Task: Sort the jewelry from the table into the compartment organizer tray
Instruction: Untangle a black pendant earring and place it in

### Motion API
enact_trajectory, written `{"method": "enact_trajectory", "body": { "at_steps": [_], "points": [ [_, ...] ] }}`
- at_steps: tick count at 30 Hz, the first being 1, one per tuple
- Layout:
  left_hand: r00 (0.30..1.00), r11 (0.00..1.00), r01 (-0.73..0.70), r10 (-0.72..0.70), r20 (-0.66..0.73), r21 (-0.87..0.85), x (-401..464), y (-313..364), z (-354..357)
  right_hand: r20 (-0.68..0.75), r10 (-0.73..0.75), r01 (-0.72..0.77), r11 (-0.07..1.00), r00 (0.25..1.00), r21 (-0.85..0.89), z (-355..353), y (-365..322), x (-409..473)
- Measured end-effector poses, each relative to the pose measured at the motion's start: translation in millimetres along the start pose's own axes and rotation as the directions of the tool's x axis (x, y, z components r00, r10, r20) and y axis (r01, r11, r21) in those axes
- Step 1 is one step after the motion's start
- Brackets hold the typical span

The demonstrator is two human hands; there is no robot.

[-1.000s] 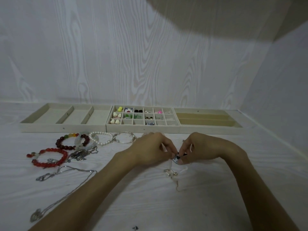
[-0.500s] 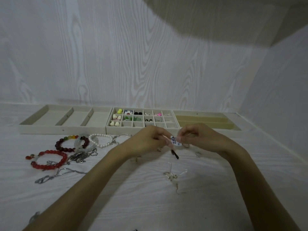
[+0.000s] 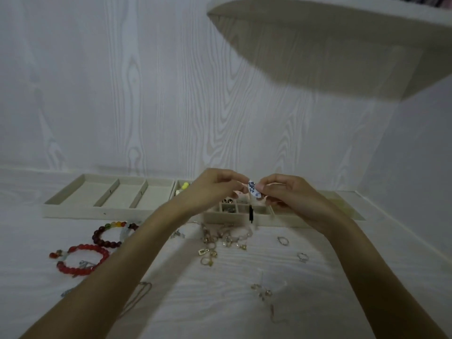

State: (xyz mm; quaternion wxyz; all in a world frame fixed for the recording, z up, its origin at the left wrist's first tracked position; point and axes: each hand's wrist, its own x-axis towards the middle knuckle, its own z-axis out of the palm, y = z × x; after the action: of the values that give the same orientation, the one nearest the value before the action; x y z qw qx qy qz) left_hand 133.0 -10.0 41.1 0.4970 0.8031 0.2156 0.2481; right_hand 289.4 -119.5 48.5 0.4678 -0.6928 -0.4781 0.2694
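Both hands up over the tray (image 3: pixel 102 211) now: left hand (image 3: pixel 212 189) and right hand (image 3: pixel 281 192) each pinch the blue-and-white earring (image 3: pixel 252 189), held above the small middle compartments. It looks feather-light, stiff and likely brittle; best pinched by the edges, with the black tassel (image 3: pixel 250 214) dangling free. Below on the desk (image 3: pixel 220 314), a gold tangle (image 3: pixel 220 238), rings (image 3: pixel 283 241) to the right and a red bracelet (image 3: pixel 82 261) to the left. Nothing blocks the drop.
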Motion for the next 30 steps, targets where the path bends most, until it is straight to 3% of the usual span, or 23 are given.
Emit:
{"method": "enact_trajectory", "body": {
  "at_steps": [5, 12, 23, 30],
  "points": [
    [1.000, 0.994, -0.011, 0.012, -0.008, 0.106, 20, 8, -18, 0.052, -0.024, 0.029, 0.996, 0.998, -0.089, 3, -21, 31],
    [0.999, 0.941, 0.025, -0.011, -0.041, 0.338, 46, -9, -24, 0.009, 0.025, -0.023, 0.993, 1.000, -0.114, 20, -15, 61],
    [0.999, 0.913, 0.032, -0.025, -0.022, 0.407, 58, -37, -16, 0.032, 0.135, -0.121, 0.956, 0.990, -0.268, 17, -1, 73],
    [0.996, 0.872, 0.080, -0.048, -0.078, 0.483, 58, -56, -11, 0.065, 0.224, -0.219, 0.973, 0.972, -0.077, 24, 9, 71]
  ]
}}
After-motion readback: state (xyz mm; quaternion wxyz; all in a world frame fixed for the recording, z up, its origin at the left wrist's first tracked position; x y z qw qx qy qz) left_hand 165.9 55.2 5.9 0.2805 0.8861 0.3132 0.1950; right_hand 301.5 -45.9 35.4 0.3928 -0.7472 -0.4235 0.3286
